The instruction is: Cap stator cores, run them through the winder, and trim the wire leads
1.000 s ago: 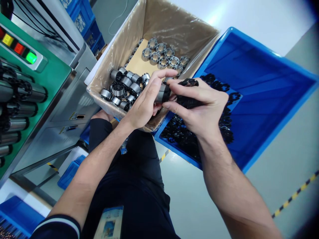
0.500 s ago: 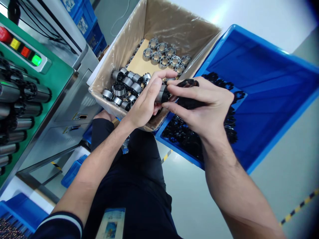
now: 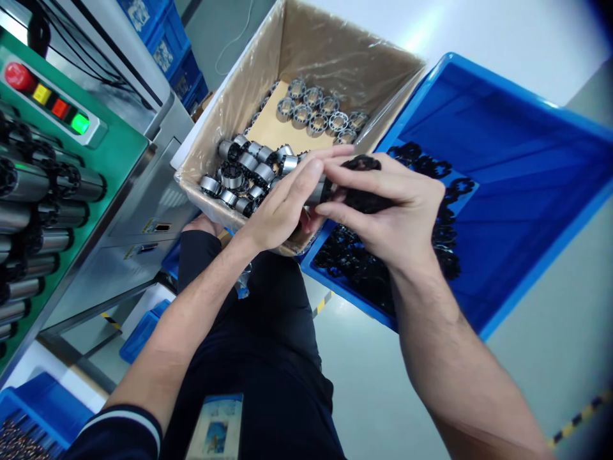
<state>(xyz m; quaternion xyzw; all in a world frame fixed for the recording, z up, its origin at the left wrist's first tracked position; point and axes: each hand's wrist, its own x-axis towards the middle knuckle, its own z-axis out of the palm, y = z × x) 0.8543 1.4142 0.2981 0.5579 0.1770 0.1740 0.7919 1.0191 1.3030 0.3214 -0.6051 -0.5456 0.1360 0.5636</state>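
My left hand [image 3: 282, 207] curls its fingers around a small silver metal cylinder [image 3: 317, 190], mostly hidden by my fingertips. My right hand [image 3: 390, 214] is closed on a bunch of black toothed plastic rings [image 3: 364, 199] and presses one against the cylinder's end. Both hands meet above the near corner of a plastic-lined cardboard box [image 3: 306, 45]. Inside the box lie several silver cylinders [image 3: 244, 176], some standing in a row at the back [image 3: 318, 115]. To the right, a blue crate [image 3: 517, 185] holds a heap of black rings [image 3: 357, 268].
A green control panel [image 3: 52, 105] with red, yellow and green buttons stands at the left, with rows of metal cylinders [image 3: 43, 211] on the machine beside it. Blue bins [image 3: 160, 48] are stacked behind. My dark trousers and a grey floor with yellow-black tape [image 3: 575, 425] lie below.
My left fingers have closed further over the silver cylinder, hiding most of it. Both hands stayed together; the view drifted slightly.
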